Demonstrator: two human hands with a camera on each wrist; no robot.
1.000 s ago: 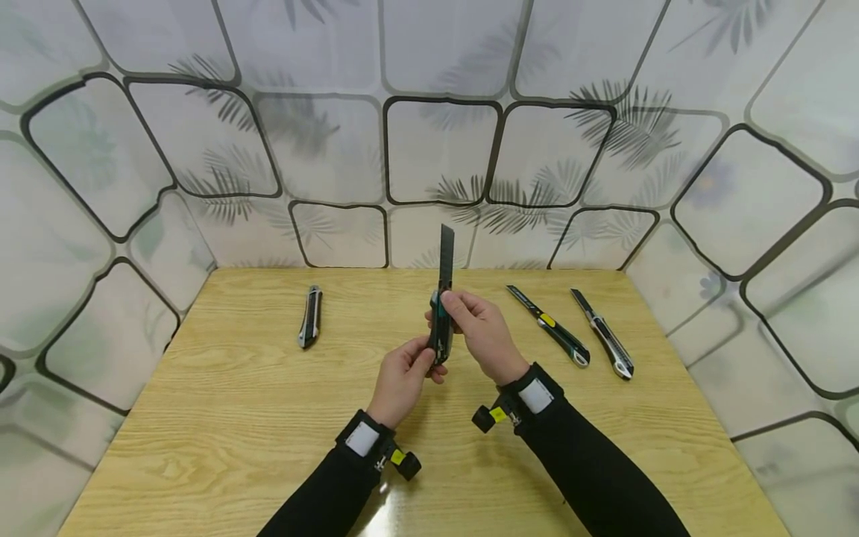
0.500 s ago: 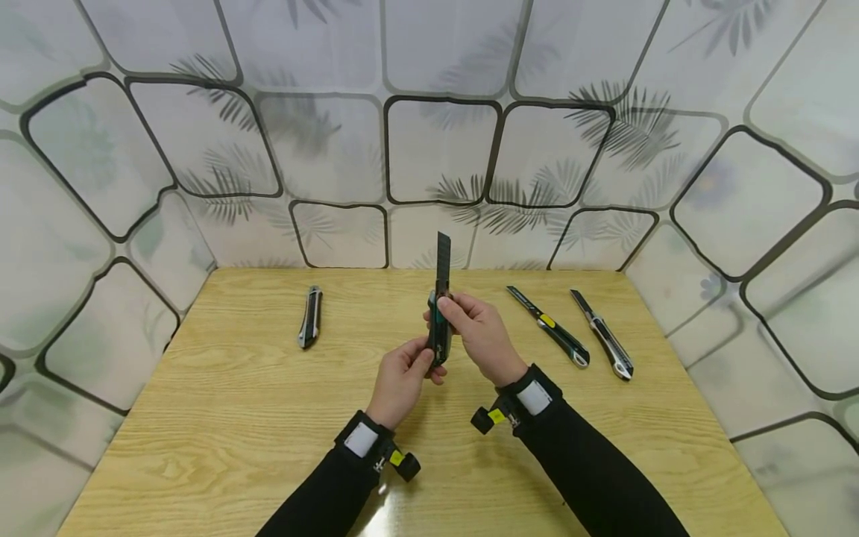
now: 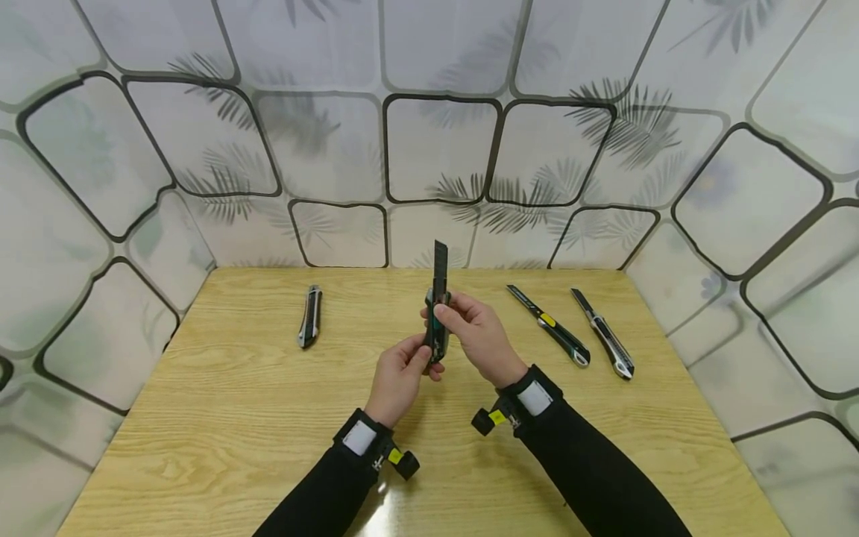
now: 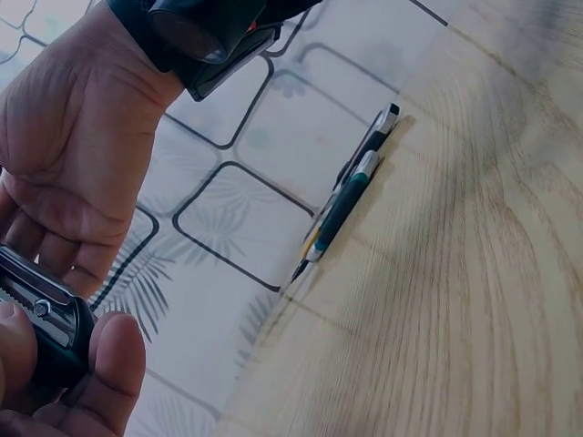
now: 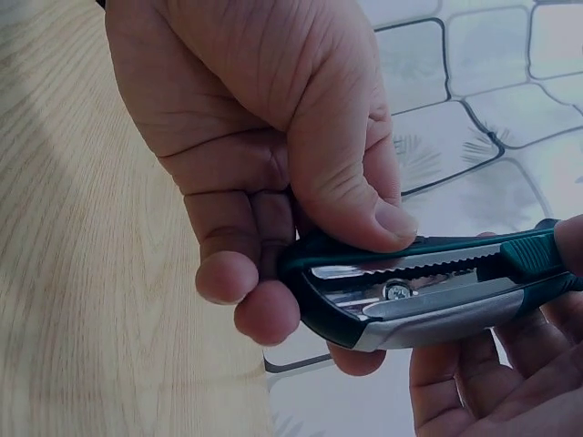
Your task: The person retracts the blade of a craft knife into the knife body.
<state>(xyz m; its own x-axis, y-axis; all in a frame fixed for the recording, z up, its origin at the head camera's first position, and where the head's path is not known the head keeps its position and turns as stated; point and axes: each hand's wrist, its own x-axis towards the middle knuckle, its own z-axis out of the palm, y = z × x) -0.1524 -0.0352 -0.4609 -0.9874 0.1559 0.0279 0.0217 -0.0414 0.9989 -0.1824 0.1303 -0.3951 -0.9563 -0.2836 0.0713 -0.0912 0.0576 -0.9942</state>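
Both hands hold a dark green and grey snap-off utility knife (image 5: 428, 309) upright above the middle of the table. Its long dark blade (image 3: 440, 262) sticks out of the top, pointing away from me. My left hand (image 3: 394, 379) pinches the butt end between thumb and fingers. Higher on the handle, my right hand (image 3: 485, 341) grips it, thumb at the green ribbed slider (image 5: 530, 259), as the right wrist view shows. A metal screw (image 5: 397, 291) sits in the handle's slot. In the left wrist view only the butt end shows, in my left fingers (image 4: 120, 355).
On the wooden table (image 3: 221, 418), a closed grey and black utility knife (image 3: 310, 319) lies at the left. At the right lie a green one with a yellow slider (image 3: 549, 322) and a silver and black one (image 3: 611, 341), blades out. Patterned cloth walls (image 3: 436, 149) surround the back and sides.
The blade tip has come down and less blade shows above the handle. My right thumb has slid down the handle toward the butt. The left hand has hardly moved.
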